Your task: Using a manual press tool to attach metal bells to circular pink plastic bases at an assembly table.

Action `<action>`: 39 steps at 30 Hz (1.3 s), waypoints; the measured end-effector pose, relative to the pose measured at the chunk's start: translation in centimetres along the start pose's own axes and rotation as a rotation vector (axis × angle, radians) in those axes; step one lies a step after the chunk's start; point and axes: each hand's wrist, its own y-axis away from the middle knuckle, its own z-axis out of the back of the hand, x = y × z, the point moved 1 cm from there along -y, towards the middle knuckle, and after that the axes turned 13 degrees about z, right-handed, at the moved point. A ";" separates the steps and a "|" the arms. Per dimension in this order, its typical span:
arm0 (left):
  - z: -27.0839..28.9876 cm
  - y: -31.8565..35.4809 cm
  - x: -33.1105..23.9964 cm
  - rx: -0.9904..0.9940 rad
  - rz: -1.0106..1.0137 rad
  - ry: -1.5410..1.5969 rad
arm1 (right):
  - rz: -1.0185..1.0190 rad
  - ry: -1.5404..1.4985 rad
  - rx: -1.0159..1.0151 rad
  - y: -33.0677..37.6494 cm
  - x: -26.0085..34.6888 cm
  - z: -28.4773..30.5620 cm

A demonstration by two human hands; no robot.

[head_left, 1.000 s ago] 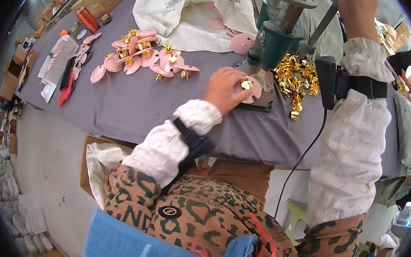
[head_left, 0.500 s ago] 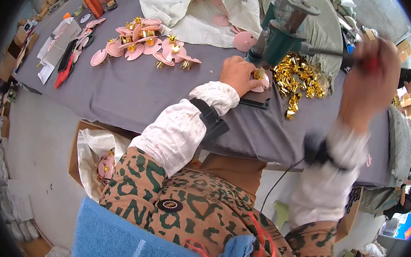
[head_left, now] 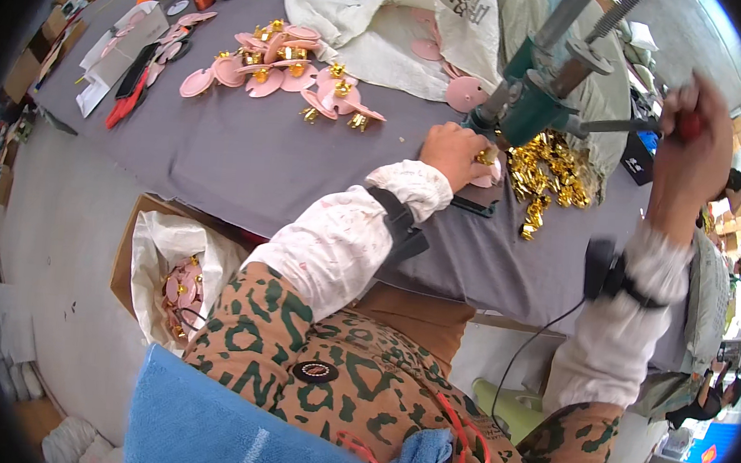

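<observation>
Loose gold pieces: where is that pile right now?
In the head view, the gold pieces lie right of centre on the table, beside the green press and right of the left hand.

Premises: small-parts assembly workshop, evidenced by a green hand press (head_left: 538, 112), loose gold clips (head_left: 558, 170), pink discs (head_left: 263, 86) (heaped on grey cloth (head_left: 229, 151)) and a white woven sack (head_left: 470, 43).

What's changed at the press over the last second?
The right hand came down and nearer the person, swinging the lever down from its raised position. The left hand brought the pink disc in closer under the green press. No visible release. Unchanged: the heap of pink discs and the gold pieces. The camera view also shifted.
</observation>
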 end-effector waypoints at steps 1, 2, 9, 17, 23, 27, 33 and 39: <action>-0.2 -0.2 -0.2 -0.023 -0.027 0.033 | -0.123 -0.022 -0.137 -2.2 -0.3 -1.1; 0.0 -0.2 0.1 -0.044 -0.049 0.107 | -0.172 -0.068 -0.138 -4.0 -2.1 -1.2; 7.4 3.4 6.8 0.205 -0.015 0.010 | -0.261 -0.050 -0.157 -6.9 -6.7 -1.1; 11.2 -0.2 11.9 -0.006 -0.214 -0.434 | -0.274 0.020 -0.269 -6.6 -5.4 -3.1; 7.8 -0.7 2.5 0.504 0.365 0.592 | -0.221 -0.022 -0.264 -6.2 -6.8 -0.8; 1.9 0.7 1.7 0.419 0.410 0.665 | -0.238 -0.041 -0.263 -6.5 -6.9 -2.2; -1.2 0.9 1.7 0.086 0.302 0.277 | -0.313 -0.110 -0.136 -8.4 -11.2 -1.6; -3.3 0.0 -2.8 0.055 0.379 0.189 | -0.366 -0.297 -0.040 -12.8 -16.1 10.0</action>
